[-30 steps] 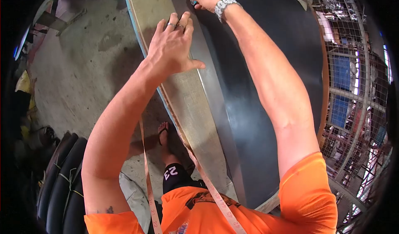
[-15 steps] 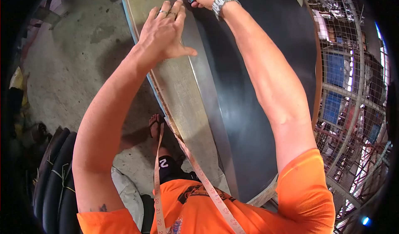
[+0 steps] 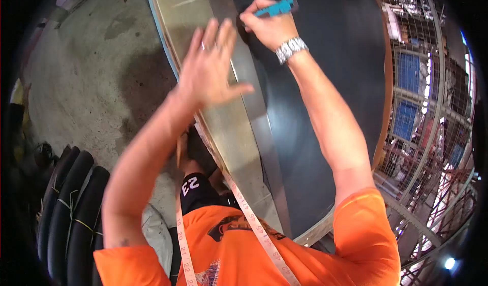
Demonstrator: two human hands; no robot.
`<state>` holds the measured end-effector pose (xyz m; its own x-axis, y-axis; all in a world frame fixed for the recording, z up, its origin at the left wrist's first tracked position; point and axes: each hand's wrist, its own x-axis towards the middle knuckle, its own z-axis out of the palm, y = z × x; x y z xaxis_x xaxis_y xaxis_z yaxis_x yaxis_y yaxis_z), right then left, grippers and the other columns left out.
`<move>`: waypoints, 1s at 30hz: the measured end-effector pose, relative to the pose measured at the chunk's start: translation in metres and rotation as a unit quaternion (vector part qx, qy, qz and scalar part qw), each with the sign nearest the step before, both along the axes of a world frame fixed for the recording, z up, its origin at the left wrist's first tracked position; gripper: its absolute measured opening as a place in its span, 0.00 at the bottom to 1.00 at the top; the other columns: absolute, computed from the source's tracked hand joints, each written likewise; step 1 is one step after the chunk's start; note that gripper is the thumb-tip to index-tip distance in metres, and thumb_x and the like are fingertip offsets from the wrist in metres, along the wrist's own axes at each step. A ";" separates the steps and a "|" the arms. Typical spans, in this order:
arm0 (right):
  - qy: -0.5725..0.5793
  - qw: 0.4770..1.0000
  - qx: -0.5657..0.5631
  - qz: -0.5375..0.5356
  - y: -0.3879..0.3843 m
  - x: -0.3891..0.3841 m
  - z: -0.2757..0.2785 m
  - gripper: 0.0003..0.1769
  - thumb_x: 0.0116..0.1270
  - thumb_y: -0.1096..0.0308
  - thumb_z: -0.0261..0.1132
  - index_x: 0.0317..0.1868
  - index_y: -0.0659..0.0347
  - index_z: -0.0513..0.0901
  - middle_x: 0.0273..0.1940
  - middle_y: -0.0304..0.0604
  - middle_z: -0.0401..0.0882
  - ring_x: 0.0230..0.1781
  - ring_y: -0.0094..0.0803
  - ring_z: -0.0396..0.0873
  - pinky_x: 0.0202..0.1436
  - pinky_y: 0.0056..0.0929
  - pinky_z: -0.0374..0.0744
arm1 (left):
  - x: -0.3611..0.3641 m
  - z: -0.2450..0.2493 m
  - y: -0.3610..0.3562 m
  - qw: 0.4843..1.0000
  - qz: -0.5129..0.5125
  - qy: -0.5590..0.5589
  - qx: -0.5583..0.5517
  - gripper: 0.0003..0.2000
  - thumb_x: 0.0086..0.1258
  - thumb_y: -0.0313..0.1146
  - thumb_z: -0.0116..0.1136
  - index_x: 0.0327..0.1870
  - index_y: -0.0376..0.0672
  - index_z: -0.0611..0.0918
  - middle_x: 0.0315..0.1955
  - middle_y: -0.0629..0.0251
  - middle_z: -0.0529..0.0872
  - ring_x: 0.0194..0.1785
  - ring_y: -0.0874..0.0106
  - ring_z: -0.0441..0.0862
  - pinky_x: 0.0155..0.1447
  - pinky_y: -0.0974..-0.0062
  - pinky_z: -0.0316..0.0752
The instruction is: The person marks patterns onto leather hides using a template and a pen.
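Note:
My right hand (image 3: 272,29), with a metal watch at the wrist, grips a teal utility knife (image 3: 277,7); its working end is hidden beneath my fingers. That hand is over the black sheet (image 3: 325,83), close beside the long grey metal strip (image 3: 256,100). My left hand (image 3: 211,65), blurred by motion, has its fingers stretched out and thumb spread, holding nothing. It overlaps the tan board (image 3: 229,128) and the strip's left edge in this view. The strip runs lengthwise between board and sheet.
A measuring tape (image 3: 259,230) hangs from my neck over the orange shirt. Several black rolls (image 3: 61,210) tied with string lie at lower left on the concrete floor (image 3: 101,83). Wire mesh racking (image 3: 427,98) lines the right side, beyond the sheet's curved edge.
Both hands have moved down the view, toward my body. The right hand keeps the utility knife, now showing more of its teal body; the left hand is more blurred.

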<state>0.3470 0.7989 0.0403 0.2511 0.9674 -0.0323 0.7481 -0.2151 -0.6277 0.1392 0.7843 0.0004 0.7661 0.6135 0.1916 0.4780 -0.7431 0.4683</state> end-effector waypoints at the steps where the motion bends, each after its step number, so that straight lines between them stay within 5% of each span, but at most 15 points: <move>1: -0.015 1.000 -0.008 0.004 0.000 -0.001 0.000 0.12 0.63 0.58 0.71 0.35 0.59 0.88 0.29 0.43 0.90 0.32 0.33 0.90 0.39 0.32 0.85 | -0.003 0.002 -0.040 1.000 0.006 0.001 -0.022 0.62 0.53 0.71 0.70 0.80 0.30 0.62 0.82 0.47 0.58 0.86 0.48 0.48 0.85 0.44 0.47; 3: 0.033 0.999 -0.011 0.001 0.000 0.000 0.000 0.12 0.65 0.59 0.70 0.36 0.59 0.88 0.29 0.42 0.91 0.32 0.28 0.91 0.39 0.29 0.85 | -0.003 0.002 -0.062 0.999 0.020 0.005 -0.026 0.62 0.51 0.70 0.72 0.79 0.30 0.62 0.82 0.48 0.58 0.86 0.50 0.49 0.85 0.43 0.48; 7: -0.054 0.997 0.047 0.019 0.010 0.001 -0.013 0.12 0.60 0.62 0.65 0.35 0.62 0.86 0.36 0.60 0.88 0.43 0.58 0.87 0.49 0.48 0.85 | 0.003 0.015 -0.065 0.998 0.042 0.049 0.002 0.61 0.49 0.68 0.75 0.78 0.30 0.64 0.82 0.50 0.60 0.86 0.53 0.52 0.83 0.39 0.50; 11: -0.090 0.996 -0.008 0.020 -0.005 0.002 -0.017 0.15 0.63 0.59 0.60 0.37 0.63 0.86 0.38 0.61 0.87 0.46 0.59 0.85 0.54 0.52 0.82 | 0.009 0.021 -0.069 0.992 0.057 0.108 0.026 0.63 0.46 0.66 0.78 0.79 0.31 0.63 0.81 0.50 0.62 0.84 0.52 0.57 0.82 0.37 0.53; 12: -0.006 0.999 -0.049 0.009 -0.027 -0.001 -0.006 0.12 0.64 0.59 0.70 0.36 0.59 0.87 0.29 0.42 0.91 0.31 0.30 0.91 0.40 0.29 0.86 | 0.011 0.022 -0.068 0.990 0.061 0.125 0.027 0.63 0.46 0.66 0.78 0.79 0.32 0.63 0.81 0.50 0.62 0.84 0.52 0.58 0.82 0.37 0.53; 14: -0.082 0.996 -0.014 0.025 -0.064 0.005 -0.027 0.11 0.64 0.60 0.69 0.34 0.59 0.87 0.28 0.42 0.90 0.31 0.32 0.91 0.40 0.32 0.86 | 0.012 0.020 -0.069 0.988 0.071 0.132 0.035 0.63 0.46 0.66 0.78 0.80 0.32 0.63 0.81 0.52 0.62 0.84 0.53 0.57 0.82 0.37 0.54; 16: -0.032 0.998 0.043 0.042 -0.131 -0.010 -0.005 0.12 0.64 0.62 0.63 0.29 0.60 0.84 0.27 0.56 0.85 0.33 0.59 0.85 0.41 0.45 0.84 | 0.012 0.022 -0.071 0.987 0.075 0.138 0.039 0.63 0.47 0.66 0.78 0.80 0.32 0.62 0.82 0.52 0.61 0.85 0.54 0.57 0.82 0.37 0.53; 20: 0.066 0.994 -0.069 -0.049 -0.253 -0.037 0.026 0.08 0.67 0.68 0.66 0.31 0.63 0.81 0.25 0.51 0.83 0.26 0.44 0.85 0.34 0.36 0.80 | 0.015 0.022 -0.074 0.985 0.088 0.149 0.022 0.62 0.49 0.65 0.77 0.81 0.33 0.61 0.82 0.52 0.61 0.85 0.54 0.55 0.83 0.39 0.53; 23: 0.073 0.996 -0.026 -0.051 -0.265 -0.041 0.022 0.07 0.67 0.69 0.67 0.32 0.63 0.82 0.25 0.49 0.83 0.25 0.36 0.85 0.33 0.33 0.79 | 0.011 0.008 -0.075 0.988 0.081 0.116 0.053 0.61 0.52 0.65 0.75 0.80 0.32 0.62 0.82 0.52 0.60 0.85 0.52 0.53 0.83 0.40 0.52; 26: 0.047 0.999 0.012 -0.011 -0.268 -0.036 0.013 0.10 0.68 0.64 0.66 0.32 0.62 0.82 0.26 0.48 0.84 0.27 0.42 0.85 0.33 0.36 0.79 | -0.004 -0.012 -0.136 0.997 0.034 0.002 0.071 0.60 0.55 0.67 0.72 0.80 0.30 0.61 0.82 0.49 0.58 0.86 0.49 0.50 0.84 0.41 0.49; 30: -0.034 0.998 0.052 0.031 -0.267 -0.027 -0.001 0.15 0.68 0.58 0.61 0.32 0.61 0.84 0.31 0.51 0.87 0.34 0.55 0.86 0.43 0.50 0.84 | -0.022 0.006 -0.314 0.996 -0.014 0.027 -0.079 0.64 0.51 0.71 0.71 0.79 0.27 0.60 0.81 0.44 0.59 0.85 0.46 0.51 0.84 0.44 0.48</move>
